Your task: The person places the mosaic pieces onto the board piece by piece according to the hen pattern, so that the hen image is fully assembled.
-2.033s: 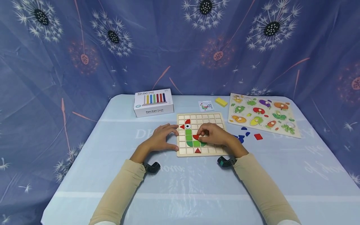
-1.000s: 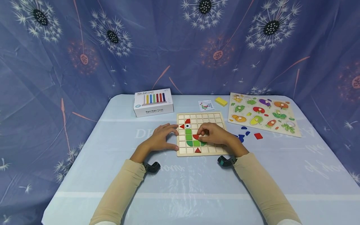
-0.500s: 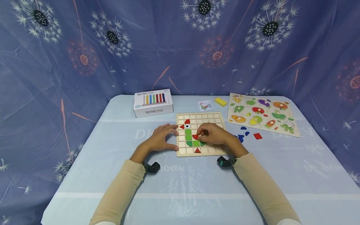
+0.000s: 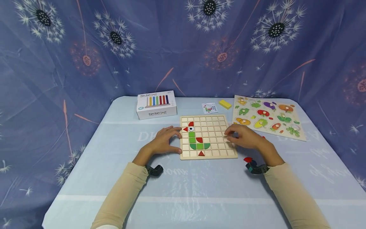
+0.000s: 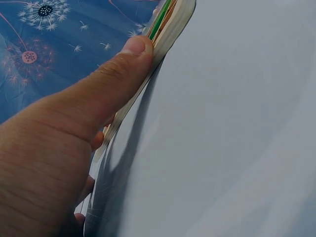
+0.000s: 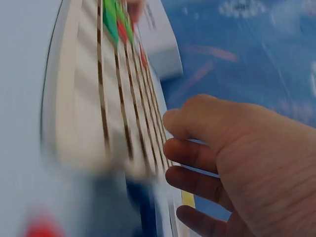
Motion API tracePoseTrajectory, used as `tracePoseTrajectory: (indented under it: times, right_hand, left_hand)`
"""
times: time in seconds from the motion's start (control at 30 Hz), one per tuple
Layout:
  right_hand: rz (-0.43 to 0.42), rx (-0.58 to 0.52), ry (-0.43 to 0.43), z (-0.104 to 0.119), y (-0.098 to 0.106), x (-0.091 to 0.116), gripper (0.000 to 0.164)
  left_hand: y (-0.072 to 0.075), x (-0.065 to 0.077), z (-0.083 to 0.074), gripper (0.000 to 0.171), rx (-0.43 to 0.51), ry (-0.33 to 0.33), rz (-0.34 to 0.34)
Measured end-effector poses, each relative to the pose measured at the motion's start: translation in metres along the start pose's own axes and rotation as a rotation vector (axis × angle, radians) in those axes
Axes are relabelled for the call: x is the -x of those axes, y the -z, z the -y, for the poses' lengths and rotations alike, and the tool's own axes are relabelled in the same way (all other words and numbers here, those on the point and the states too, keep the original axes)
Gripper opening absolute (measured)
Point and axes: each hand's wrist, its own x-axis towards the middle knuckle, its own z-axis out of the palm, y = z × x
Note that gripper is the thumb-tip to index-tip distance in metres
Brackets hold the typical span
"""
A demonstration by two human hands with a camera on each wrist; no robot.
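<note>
Left grip (image 4: 163, 140), spread wide, touches the board (image 4: 210, 128) beside it. Right grip (image 4: 243, 136), loosely parted, has green pieces (image 4: 192, 140) to its left.

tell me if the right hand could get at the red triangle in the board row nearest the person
Probably yes: the right hand, with nothing visible in its grip, is at the right edge of the board, nothing covers the red triangle, and the squares to its right are bare.

The gridded board (image 4: 215, 153) is pale, the block (image 4: 225, 104) yellow, the dandelion-patterned curtain (image 4: 168, 41) blue
</note>
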Motion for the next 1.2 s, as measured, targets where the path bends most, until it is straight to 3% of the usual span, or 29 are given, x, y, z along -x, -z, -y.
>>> tracePoseTrajectory:
  times: [0.2,0.43,0.57,0.77,1.2]
  right_hand:
    - [-0.067,0.095,-0.168,-0.039,0.03,0.049,0.025]
    - [-0.136,0.036,-0.3,-0.073,0.048,0.093,0.037]
    - [-0.191,0.014,-0.333,-0.085,0.047,0.1,0.04]
    - [-0.188,0.044,-0.384,-0.089,0.042,0.103,0.034]
    - [-0.271,0.063,-0.34,-0.093,0.036,0.106,0.03]
  left_hand:
    - [-0.001,0.0,0.001,0.057,-0.007,0.011,0.006]
    - [-0.002,-0.002,0.002,0.057,-0.003,0.013,0.009]
    - [-0.002,-0.003,0.004,0.058,0.004,0.002,-0.001]
    - [-0.002,-0.003,0.004,0.059,0.001,-0.009,-0.003]
    - [-0.002,-0.003,0.003,0.059,0.0,-0.007,0.004]
